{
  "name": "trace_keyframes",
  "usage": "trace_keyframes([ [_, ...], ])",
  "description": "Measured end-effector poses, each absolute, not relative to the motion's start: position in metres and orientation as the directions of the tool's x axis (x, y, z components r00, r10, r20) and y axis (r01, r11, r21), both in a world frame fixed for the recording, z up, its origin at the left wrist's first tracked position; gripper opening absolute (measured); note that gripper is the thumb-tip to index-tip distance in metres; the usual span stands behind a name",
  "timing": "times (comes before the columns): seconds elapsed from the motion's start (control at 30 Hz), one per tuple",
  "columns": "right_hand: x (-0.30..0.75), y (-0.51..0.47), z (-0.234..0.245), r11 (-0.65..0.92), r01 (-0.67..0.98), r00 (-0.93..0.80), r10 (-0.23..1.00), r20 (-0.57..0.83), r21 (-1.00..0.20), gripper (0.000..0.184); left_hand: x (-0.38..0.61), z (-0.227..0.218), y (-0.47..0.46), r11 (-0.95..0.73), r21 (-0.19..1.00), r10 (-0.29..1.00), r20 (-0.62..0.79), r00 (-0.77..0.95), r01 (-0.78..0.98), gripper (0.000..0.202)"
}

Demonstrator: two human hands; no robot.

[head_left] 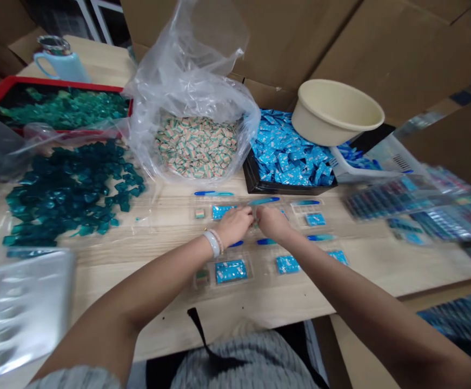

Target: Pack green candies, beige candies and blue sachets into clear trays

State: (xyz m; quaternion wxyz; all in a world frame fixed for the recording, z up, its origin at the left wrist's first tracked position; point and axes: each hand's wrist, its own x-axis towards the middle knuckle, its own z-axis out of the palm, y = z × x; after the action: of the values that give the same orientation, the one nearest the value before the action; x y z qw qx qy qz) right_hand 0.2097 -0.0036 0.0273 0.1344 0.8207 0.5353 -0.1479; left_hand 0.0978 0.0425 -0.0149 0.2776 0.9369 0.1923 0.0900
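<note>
My left hand (238,223) and my right hand (272,221) meet over the middle of the table, fingertips pinched close together. Whatever lies between them is too small and blurred to make out. Around them lie clear plastic trays with compartments. A blue packet (230,272) fills part of the near tray (251,266); another blue packet (221,212) is partly under my left hand. Blue pens, such as this pen (214,193), lie along the trays' far sides. One small striped block (199,214) sits in a compartment left of my left hand.
A plastic bag (146,124) holds many striped blocks. Beside it are a black box (255,181) of blue packets, a cream basin (336,111) and a white basket (393,156) of pens. Dark teal pieces (73,183), a red tray (97,86) and stacked clear trays (24,302) lie left.
</note>
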Motion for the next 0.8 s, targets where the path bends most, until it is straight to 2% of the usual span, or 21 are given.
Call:
trace_keyframes([
  [0.13,0.218,-0.001,0.019,-0.348,0.937,0.329,0.864,-0.382,0.021,0.013,0.098,-0.013,0.042,-0.836,0.456,0.391,0.101,0.915,0.307,0.024],
  [0.33,0.241,0.007,0.010,-0.351,0.932,0.291,0.872,-0.393,-0.088,0.006,0.096,-0.011,0.041,-0.830,0.458,0.400,0.094,0.912,0.318,0.021],
  [0.53,0.270,0.002,0.014,-0.326,0.905,0.214,0.904,-0.370,-0.274,0.010,0.099,-0.016,0.037,-0.827,0.493,0.400,0.177,0.899,0.271,0.025],
  [0.7,0.277,-0.014,0.001,-0.206,0.870,0.056,0.944,-0.324,-0.448,0.005,0.106,-0.012,0.033,-0.854,0.417,0.378,0.085,0.922,0.311,0.024],
  [0.8,0.278,-0.019,-0.008,-0.152,0.819,-0.011,0.960,-0.279,-0.554,0.004,0.109,-0.009,0.031,-0.847,0.413,0.386,0.048,0.921,0.334,0.023],
])
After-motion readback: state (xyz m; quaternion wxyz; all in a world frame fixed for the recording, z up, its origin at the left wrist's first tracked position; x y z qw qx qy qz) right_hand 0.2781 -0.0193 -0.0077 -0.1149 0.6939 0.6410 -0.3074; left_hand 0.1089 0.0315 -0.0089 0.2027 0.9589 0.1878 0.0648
